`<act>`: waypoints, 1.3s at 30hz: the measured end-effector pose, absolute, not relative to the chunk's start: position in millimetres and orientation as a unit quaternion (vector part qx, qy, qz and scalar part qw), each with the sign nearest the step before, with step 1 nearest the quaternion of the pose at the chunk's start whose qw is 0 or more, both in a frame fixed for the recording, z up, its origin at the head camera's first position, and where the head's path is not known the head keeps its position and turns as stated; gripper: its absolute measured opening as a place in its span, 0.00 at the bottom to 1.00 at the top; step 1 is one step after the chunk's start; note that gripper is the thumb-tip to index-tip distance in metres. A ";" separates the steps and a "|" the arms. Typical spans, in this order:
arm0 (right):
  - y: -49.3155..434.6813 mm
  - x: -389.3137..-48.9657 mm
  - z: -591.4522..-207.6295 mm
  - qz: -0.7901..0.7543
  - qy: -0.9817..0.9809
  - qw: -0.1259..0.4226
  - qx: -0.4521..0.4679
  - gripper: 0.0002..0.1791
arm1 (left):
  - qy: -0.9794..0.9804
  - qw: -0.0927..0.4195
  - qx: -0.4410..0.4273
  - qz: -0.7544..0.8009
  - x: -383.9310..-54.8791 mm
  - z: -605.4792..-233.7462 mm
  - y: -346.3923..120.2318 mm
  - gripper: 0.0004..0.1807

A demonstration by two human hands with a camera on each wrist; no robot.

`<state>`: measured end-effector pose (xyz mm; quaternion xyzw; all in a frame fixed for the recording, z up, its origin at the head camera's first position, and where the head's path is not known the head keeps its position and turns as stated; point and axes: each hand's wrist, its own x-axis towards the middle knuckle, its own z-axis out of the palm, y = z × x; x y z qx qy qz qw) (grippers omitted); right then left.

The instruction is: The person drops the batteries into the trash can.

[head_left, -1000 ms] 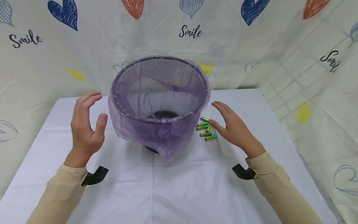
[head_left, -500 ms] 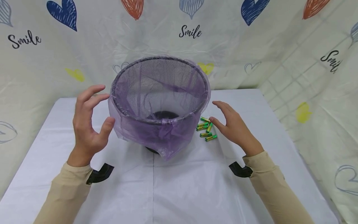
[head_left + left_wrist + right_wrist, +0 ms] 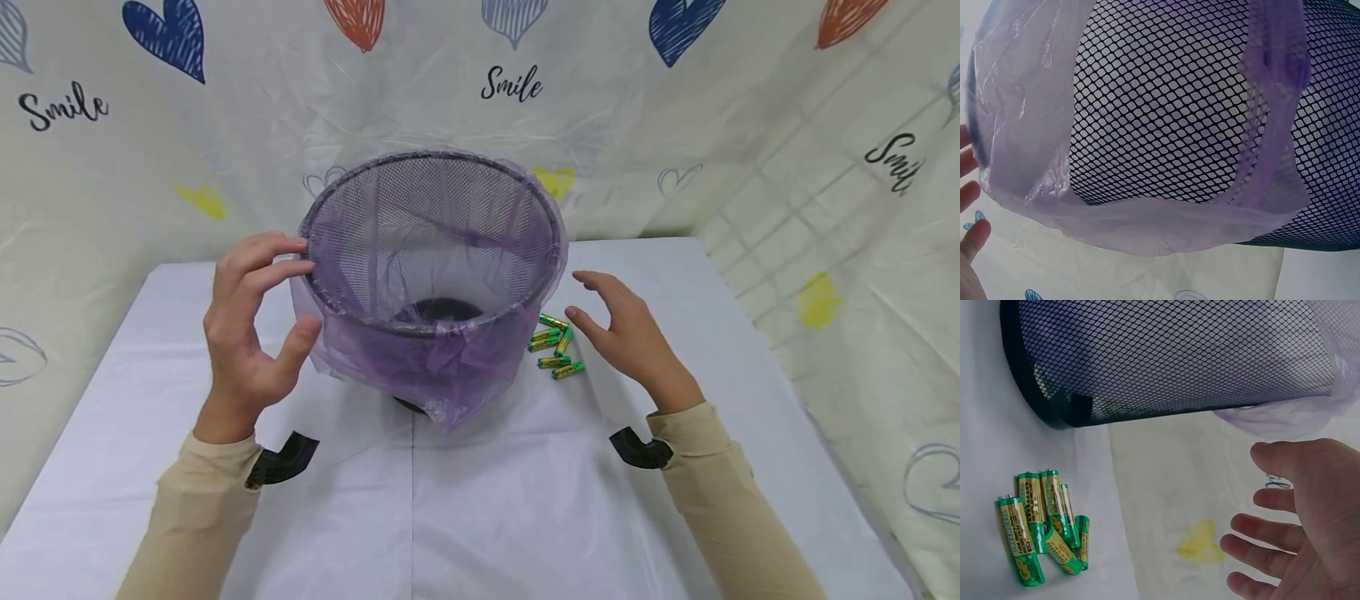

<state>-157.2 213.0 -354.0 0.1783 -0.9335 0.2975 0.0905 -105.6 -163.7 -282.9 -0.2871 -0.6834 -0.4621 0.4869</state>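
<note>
A dark wire-mesh wastebasket (image 3: pixel 358 283) stands on the table, lined with a thin purple plastic bag (image 3: pixel 480 371) folded over its rim. My left hand (image 3: pixel 251 333) is at the basket's left side, fingers spread and slightly bent beside the rim; whether they touch the bag I cannot tell. In the left wrist view the bag's loose edge (image 3: pixel 1147 228) hangs around the mesh. My right hand (image 3: pixel 637 337), fingers relaxed, hovers right of the basket and holds nothing. Several green-and-gold batteries (image 3: pixel 1021 540) lie in a loose group between the basket and that hand.
A white cloth (image 3: pixel 495 517) covers the table. Behind it hangs a pale curtain (image 3: pixel 600 117) printed with hearts and "Smile"; the curtain continues along the right side. Each wrist carries a black strap-like mount (image 3: pixel 285 460).
My left hand has moved right, up to the basket's rim. My right hand has shifted only slightly. The basket and batteries stay in place.
</note>
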 end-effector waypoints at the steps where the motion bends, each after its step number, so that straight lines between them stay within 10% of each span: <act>1: 213.3 -157.5 -354.8 0.298 -0.934 0.090 0.176 0.29 | -0.683 0.486 -0.286 -0.464 -106.0 -283.2 -163.2 0.33; 39: 220.2 -172.3 -394.0 0.377 -0.904 0.138 0.143 0.24 | -0.665 0.449 -0.327 -0.498 -112.0 -294.8 -163.0 0.27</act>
